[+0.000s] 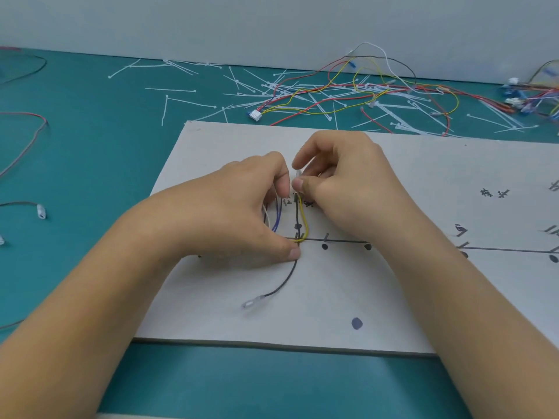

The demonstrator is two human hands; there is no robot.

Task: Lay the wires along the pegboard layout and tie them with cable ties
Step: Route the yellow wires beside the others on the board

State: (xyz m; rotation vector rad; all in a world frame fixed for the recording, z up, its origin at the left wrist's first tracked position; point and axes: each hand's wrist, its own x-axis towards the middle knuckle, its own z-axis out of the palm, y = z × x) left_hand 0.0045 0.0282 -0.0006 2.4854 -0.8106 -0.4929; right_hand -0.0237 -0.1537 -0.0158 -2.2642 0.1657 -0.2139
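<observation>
Pinching white connector (298, 174) between right hand (348, 189) thumb and forefinger | yellow wire (306, 225) loops down toward left hand (236, 213) | left hand curled, thumb pinning black wire (287, 278) to pegboard (393, 297)

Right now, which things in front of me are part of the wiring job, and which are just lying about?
In the job: layout board, yellow wire, black wire, blue wire, white connector pinched by the right hand, left hand holding wires down.
Lying about: loose cable ties (needed later), tangle of coloured wires at the back, stray wire with clear terminal on the left.
</observation>
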